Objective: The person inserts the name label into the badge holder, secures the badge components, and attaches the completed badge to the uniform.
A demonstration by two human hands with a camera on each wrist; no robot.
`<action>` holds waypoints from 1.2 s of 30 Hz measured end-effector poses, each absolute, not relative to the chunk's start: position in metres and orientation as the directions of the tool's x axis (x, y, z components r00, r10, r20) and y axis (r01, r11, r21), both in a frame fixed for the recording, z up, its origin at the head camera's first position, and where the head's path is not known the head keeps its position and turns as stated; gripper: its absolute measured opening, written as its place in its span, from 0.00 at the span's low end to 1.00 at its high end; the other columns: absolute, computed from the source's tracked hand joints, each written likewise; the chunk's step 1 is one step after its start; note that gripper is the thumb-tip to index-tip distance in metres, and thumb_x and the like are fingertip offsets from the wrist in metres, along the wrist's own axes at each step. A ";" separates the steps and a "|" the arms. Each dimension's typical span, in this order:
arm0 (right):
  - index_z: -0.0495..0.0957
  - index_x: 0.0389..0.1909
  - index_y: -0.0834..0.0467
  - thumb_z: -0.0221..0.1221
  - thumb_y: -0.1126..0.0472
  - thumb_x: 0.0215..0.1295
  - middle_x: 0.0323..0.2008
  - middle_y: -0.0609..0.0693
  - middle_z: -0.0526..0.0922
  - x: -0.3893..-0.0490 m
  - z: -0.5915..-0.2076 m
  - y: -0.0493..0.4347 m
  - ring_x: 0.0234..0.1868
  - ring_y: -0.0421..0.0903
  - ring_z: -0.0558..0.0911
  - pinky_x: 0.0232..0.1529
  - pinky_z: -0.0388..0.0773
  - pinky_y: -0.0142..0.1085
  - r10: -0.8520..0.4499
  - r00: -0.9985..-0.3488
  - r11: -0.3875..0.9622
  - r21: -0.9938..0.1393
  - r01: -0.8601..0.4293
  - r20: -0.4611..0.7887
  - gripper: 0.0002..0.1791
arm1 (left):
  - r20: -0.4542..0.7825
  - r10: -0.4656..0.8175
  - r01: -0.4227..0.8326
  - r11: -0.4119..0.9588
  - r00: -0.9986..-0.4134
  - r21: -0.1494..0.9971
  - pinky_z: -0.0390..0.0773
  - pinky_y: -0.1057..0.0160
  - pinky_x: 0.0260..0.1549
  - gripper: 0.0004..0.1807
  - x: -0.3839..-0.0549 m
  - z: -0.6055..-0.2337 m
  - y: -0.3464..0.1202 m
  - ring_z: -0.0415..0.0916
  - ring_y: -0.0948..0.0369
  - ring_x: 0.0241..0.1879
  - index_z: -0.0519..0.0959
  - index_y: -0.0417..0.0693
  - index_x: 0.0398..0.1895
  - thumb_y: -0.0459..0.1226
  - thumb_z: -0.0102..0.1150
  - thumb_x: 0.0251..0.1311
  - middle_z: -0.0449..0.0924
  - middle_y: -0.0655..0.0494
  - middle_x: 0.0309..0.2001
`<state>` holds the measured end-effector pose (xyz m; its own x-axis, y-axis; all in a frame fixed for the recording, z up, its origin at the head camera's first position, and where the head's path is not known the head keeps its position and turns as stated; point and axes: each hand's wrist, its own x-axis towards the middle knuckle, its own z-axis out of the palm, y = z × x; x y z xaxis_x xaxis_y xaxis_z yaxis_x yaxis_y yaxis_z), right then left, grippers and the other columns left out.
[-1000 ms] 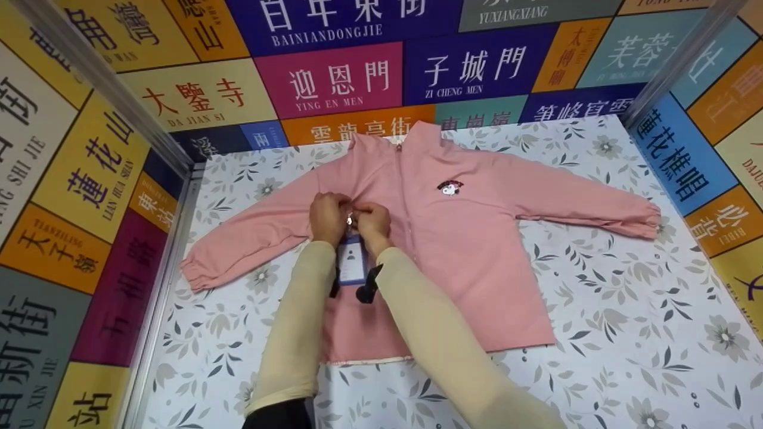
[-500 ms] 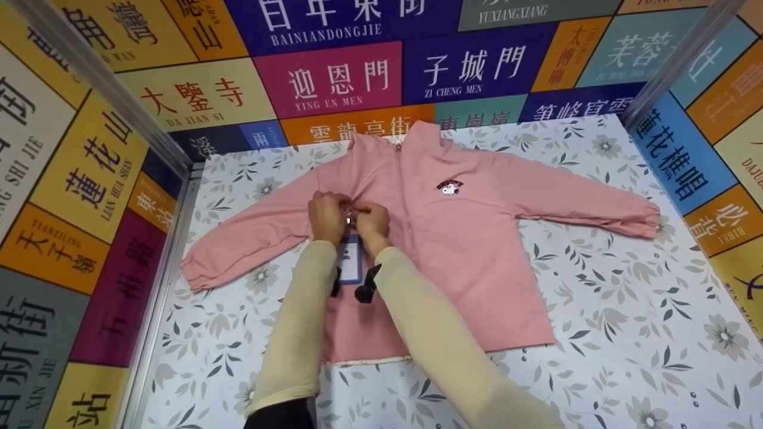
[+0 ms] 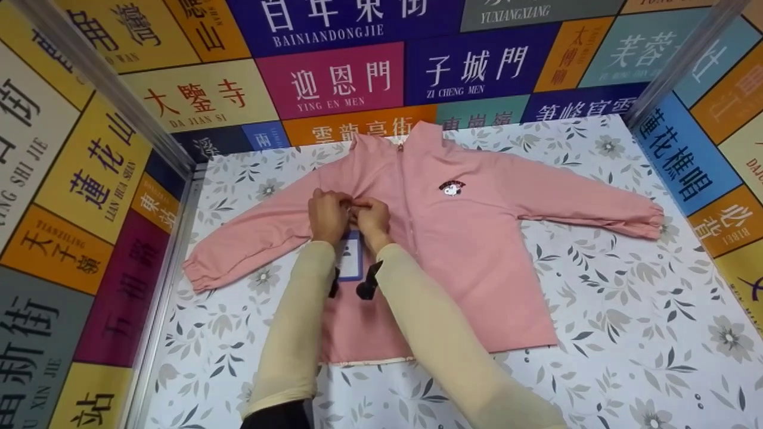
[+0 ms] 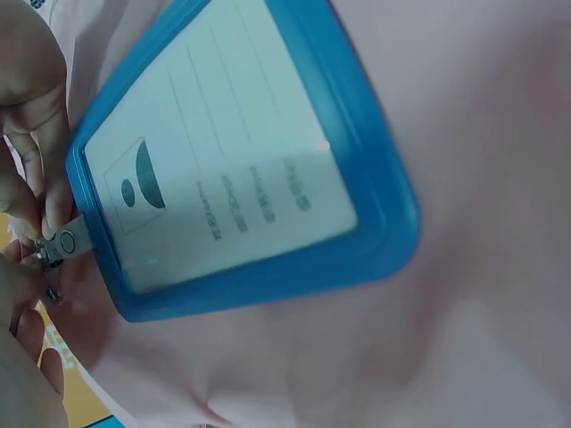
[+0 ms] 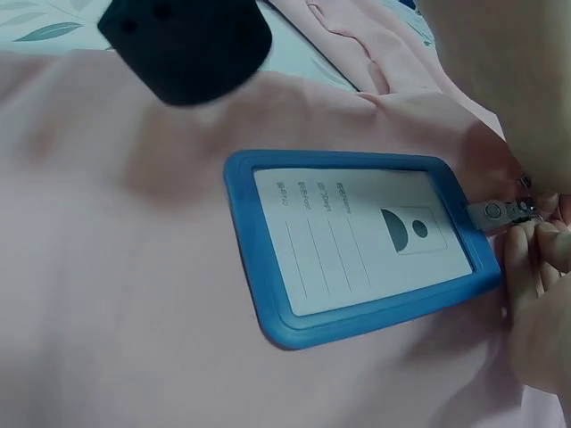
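Note:
A pink zip jacket (image 3: 471,268) lies spread out, front up, on a floral-patterned surface. On its left chest area, as I look, rests a blue-framed ID badge holder (image 5: 357,245) with a white card inside. A clear strap with a snap joins it to a small metal badge clip (image 4: 45,254). My left hand (image 3: 328,215) and right hand (image 3: 371,221) meet at this clip, and both pinch there with thumb and fingers. Jacket fabric is gathered up just beyond the fingertips. The fingers partly hide the clip, so how it sits against the fabric cannot be told.
A small cartoon patch (image 3: 451,189) sits on the jacket's other chest side. Colourful panels with Chinese lettering (image 3: 334,77) stand around three sides of the floral surface (image 3: 626,310). A dark wrist-worn device (image 5: 187,45) shows at the right wrist view's top.
Both hands stay together at the same spot, with small finger movements. The badge has shifted slightly away from me, and less of the shiny clip shows between the fingers.

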<state>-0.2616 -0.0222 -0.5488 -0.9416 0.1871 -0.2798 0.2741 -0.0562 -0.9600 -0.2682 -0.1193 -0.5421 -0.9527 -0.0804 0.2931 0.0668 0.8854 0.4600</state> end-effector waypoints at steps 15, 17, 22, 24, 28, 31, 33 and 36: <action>0.78 0.36 0.75 0.56 0.80 0.55 0.23 0.53 0.78 -0.266 -0.553 -0.021 0.22 0.42 0.77 0.21 0.73 0.29 0.199 -0.936 -0.167 -0.951 0.259 -0.290 0.08 | 0.221 -0.005 0.110 0.854 -0.975 0.508 0.73 0.45 0.50 0.13 -0.263 -0.542 -0.124 0.78 0.46 0.44 0.89 0.49 0.40 0.29 0.60 0.55 0.89 0.51 0.40; 0.79 0.36 0.74 0.56 0.80 0.55 0.24 0.53 0.78 -0.267 -0.553 -0.021 0.21 0.42 0.76 0.21 0.72 0.29 0.198 -0.936 -0.160 -0.952 0.262 -0.291 0.08 | 0.224 0.002 0.118 0.855 -0.975 0.506 0.73 0.44 0.50 0.14 -0.262 -0.542 -0.125 0.79 0.46 0.44 0.89 0.49 0.41 0.29 0.61 0.54 0.89 0.52 0.41; 0.79 0.36 0.75 0.56 0.80 0.55 0.24 0.53 0.78 -0.267 -0.552 -0.021 0.20 0.42 0.75 0.21 0.72 0.29 0.186 -0.935 -0.175 -0.947 0.270 -0.301 0.08 | 0.234 0.029 0.143 0.863 -0.972 0.484 0.74 0.44 0.50 0.15 -0.261 -0.542 -0.126 0.81 0.46 0.43 0.88 0.49 0.42 0.28 0.62 0.52 0.89 0.51 0.41; 0.79 0.36 0.75 0.55 0.81 0.55 0.24 0.53 0.78 -0.268 -0.552 -0.021 0.20 0.42 0.75 0.21 0.72 0.30 0.182 -0.934 -0.185 -0.944 0.273 -0.306 0.08 | 0.235 0.042 0.153 0.866 -0.971 0.477 0.75 0.44 0.50 0.15 -0.260 -0.542 -0.127 0.81 0.45 0.44 0.88 0.48 0.42 0.29 0.62 0.52 0.89 0.50 0.41; 0.79 0.36 0.74 0.57 0.80 0.54 0.25 0.53 0.78 -0.269 -0.553 -0.021 0.20 0.42 0.74 0.22 0.72 0.30 0.194 -0.932 -0.156 -0.947 0.281 -0.308 0.08 | 0.228 0.066 0.171 0.861 -0.971 0.478 0.75 0.43 0.51 0.15 -0.259 -0.543 -0.127 0.82 0.45 0.45 0.87 0.46 0.44 0.28 0.62 0.52 0.88 0.48 0.42; 0.80 0.36 0.73 0.60 0.79 0.53 0.28 0.56 0.81 -0.269 -0.553 -0.020 0.23 0.42 0.76 0.23 0.74 0.29 0.206 -0.930 -0.113 -0.951 0.286 -0.304 0.09 | 0.219 0.081 0.183 0.845 -0.972 0.503 0.76 0.44 0.53 0.16 -0.258 -0.543 -0.128 0.82 0.45 0.45 0.86 0.44 0.45 0.27 0.62 0.53 0.86 0.46 0.42; 0.81 0.36 0.73 0.61 0.78 0.52 0.30 0.58 0.83 -0.270 -0.553 -0.020 0.25 0.42 0.78 0.25 0.75 0.28 0.210 -0.930 -0.102 -0.952 0.287 -0.303 0.09 | 0.209 0.087 0.187 0.832 -0.974 0.522 0.77 0.46 0.54 0.17 -0.258 -0.544 -0.129 0.82 0.45 0.45 0.85 0.42 0.46 0.26 0.61 0.52 0.86 0.45 0.43; 0.80 0.37 0.74 0.60 0.79 0.53 0.30 0.59 0.83 -0.271 -0.553 -0.020 0.26 0.42 0.79 0.27 0.78 0.28 0.195 -0.929 -0.146 -0.946 0.290 -0.315 0.09 | 0.184 0.093 0.181 0.817 -0.979 0.548 0.77 0.50 0.55 0.19 -0.259 -0.544 -0.129 0.81 0.46 0.46 0.84 0.41 0.48 0.24 0.60 0.51 0.84 0.44 0.44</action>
<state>-0.2708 -0.0203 -0.5535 -0.9290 0.1948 -0.3147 0.2898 -0.1462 -0.9459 -0.2586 -0.1295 -0.5442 -0.9786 0.0932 0.1835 0.1805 0.8170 0.5477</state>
